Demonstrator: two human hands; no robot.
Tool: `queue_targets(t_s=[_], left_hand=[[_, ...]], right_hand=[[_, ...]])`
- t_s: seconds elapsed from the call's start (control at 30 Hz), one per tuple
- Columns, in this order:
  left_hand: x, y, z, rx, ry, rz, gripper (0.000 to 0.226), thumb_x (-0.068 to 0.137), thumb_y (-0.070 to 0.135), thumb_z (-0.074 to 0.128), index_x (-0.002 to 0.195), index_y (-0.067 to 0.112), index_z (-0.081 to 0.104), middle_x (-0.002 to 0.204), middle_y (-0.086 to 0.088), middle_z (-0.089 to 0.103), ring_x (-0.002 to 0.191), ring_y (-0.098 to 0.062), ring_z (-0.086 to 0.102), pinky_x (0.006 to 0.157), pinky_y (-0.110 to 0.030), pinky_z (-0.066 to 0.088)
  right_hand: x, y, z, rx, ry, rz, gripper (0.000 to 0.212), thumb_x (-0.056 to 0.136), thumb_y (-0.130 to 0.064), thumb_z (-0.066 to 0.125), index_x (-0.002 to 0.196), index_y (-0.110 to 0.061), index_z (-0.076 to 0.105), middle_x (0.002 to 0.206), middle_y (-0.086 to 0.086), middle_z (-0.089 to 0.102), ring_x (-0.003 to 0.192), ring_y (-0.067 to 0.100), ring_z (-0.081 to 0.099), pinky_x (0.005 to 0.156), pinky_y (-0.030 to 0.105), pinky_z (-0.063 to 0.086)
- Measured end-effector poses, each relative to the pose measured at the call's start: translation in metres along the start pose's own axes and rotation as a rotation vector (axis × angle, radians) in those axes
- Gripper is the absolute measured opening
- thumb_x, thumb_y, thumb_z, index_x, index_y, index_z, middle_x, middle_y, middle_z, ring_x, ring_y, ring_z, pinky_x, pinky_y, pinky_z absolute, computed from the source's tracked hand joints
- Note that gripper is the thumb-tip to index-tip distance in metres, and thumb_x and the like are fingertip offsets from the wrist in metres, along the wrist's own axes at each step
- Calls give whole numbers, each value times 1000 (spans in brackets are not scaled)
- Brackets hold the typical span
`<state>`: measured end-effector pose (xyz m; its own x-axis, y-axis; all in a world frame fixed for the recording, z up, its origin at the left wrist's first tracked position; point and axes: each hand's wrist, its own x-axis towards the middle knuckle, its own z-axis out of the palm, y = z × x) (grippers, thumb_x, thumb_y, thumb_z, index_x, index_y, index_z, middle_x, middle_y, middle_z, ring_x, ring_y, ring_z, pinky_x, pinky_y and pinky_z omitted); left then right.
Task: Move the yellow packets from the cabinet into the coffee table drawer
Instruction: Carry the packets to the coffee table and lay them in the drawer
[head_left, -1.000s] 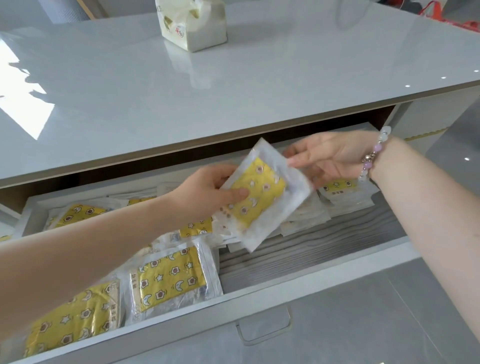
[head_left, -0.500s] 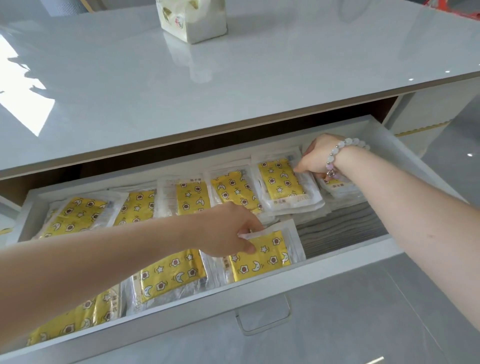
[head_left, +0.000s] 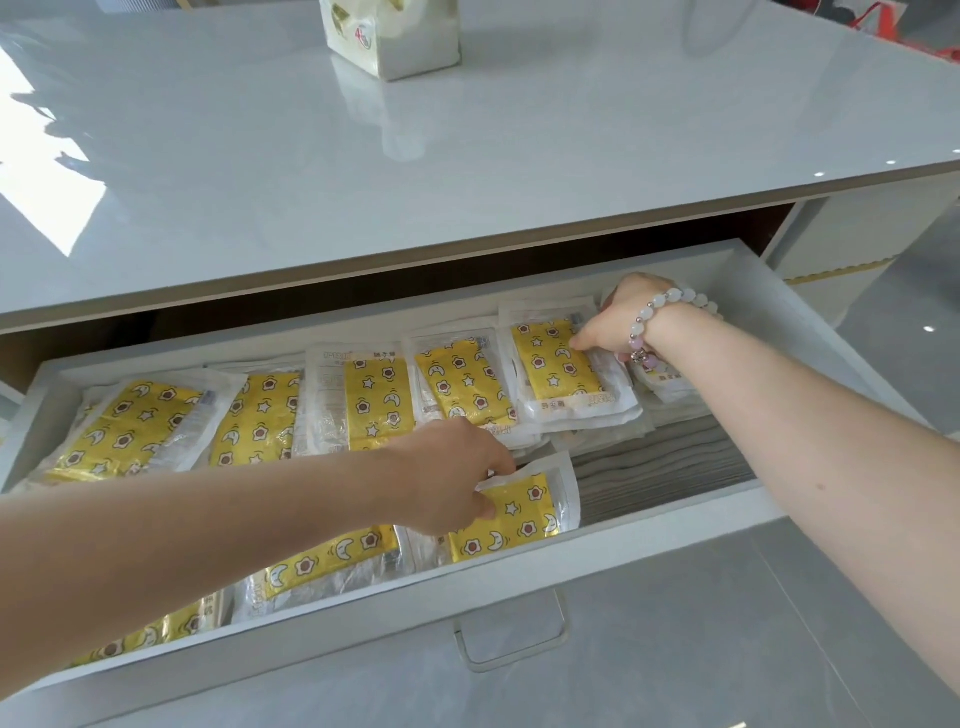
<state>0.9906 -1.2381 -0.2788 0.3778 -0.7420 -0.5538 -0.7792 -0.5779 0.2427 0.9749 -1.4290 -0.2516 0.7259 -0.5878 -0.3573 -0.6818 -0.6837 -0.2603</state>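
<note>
Head view: glossy tabletop (head_left: 467, 171), drawer (head_left: 623, 551); left fingers (head_left: 485, 460) pinch front packet (head_left: 519, 525); right fingers (head_left: 587, 338) on rear packet (head_left: 556, 369), grip unclear.

You're working in a home lounge. A glossy coffee table (head_left: 467, 156) is carrying a tissue pack (head_left: 392, 36), standing on floor tiles (head_left: 914, 312).

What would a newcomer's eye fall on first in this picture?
The rows of bright yellow packets filling the open drawer. Next, the two bare arms reaching in: the left hand grips the front packet near the drawer's front wall, the right hand, with a bead bracelet, pinches the rear packet at the back right.
</note>
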Motion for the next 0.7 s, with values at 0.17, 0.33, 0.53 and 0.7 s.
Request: queue_targets(t_s=[0.17,0.33,0.53,0.7], left_hand=[[2,7,4,222,9,-10,23,99,28,48,117,16,53,77,3,40,66,-13,44,52,-23,38],[5,15,1,318,7,-27,14,99,20,48,108,11,56,72,2,32,57,-8,33,44,-19,29],[8,17,1,322,-5,-77,5,98,15,50,93,13,48,72,1,31,57,-9,33,45,-20,29],[8,21,2,321,60,-69,5,96,9,53,92,12,52,71,-1,32,56,-11,33,44,-22,29]], right_hand=[[2,-5,-1,84,-8,24,44,86,-41,66,65,-7,47,62,5,51,39,11,40,25,8,25],[-1,-3,0,87,-69,51,44,89,-43,62,71,-7,45,64,6,45,32,10,40,24,7,23],[4,-3,0,81,-96,45,44,93,-41,56,66,-11,39,61,5,43,13,3,25,24,7,23],[14,6,-2,254,-56,65,31,93,-27,59,70,-9,48,63,5,41,29,10,44,32,17,36]])
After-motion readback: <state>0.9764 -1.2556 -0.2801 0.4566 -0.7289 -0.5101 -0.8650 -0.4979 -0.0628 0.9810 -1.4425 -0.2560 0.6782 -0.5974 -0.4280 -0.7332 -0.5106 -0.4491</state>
